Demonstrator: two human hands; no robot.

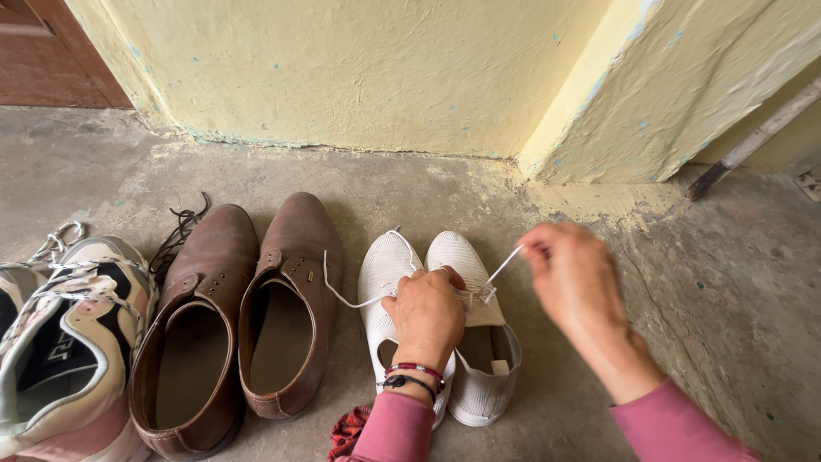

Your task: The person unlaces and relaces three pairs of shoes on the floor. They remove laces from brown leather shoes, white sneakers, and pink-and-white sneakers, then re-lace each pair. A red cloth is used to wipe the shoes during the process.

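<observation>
A pair of white mesh shoes (386, 267) stands on the concrete floor, toes toward the yellow wall. My left hand (425, 314) rests over the tongues of the shoes and pinches the white lace (345, 298) near its crossing. My right hand (571, 278), slightly blurred, is raised to the right of the shoes and pulls one lace end taut. Another lace strand loops out to the left, toward the brown shoes. Both wrists wear pink sleeves; the left has red and black bracelets.
A pair of brown leather shoes (235, 325) without laces stands left of the white pair, a dark lace (175, 235) lying behind them. A cream, black and pink sneaker (68, 342) is at the far left. A metal rod (753, 137) leans at the right wall. Red cloth (346, 432) lies near my left arm.
</observation>
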